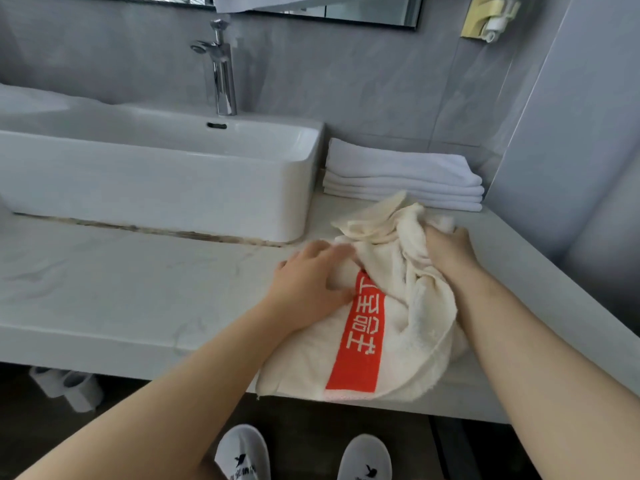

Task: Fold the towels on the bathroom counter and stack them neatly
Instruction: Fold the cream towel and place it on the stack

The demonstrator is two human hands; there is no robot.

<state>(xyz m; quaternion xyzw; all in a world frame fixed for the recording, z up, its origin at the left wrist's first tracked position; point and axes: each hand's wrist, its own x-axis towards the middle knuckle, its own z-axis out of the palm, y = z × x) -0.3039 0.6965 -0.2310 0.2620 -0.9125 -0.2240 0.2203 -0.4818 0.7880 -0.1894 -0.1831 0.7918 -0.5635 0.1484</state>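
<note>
Fingers (446, 242) of the right hand (450, 251) clutch the bunched far end of the cream terry towel with the red lettered stripe (363, 334); the left hand (308, 282) presses it with fingers loosely spread. It lies crumpled at the near right of the pale marble counter (138, 271), its stripe running near to far. Best shake it flat and align corners before folding, then add it to the folded white towel stack (401, 174) beyond.

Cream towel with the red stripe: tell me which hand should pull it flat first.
Probably the right hand: it already grips the bunched part of the cream towel, while the left hand only rests near the stripe.
</note>
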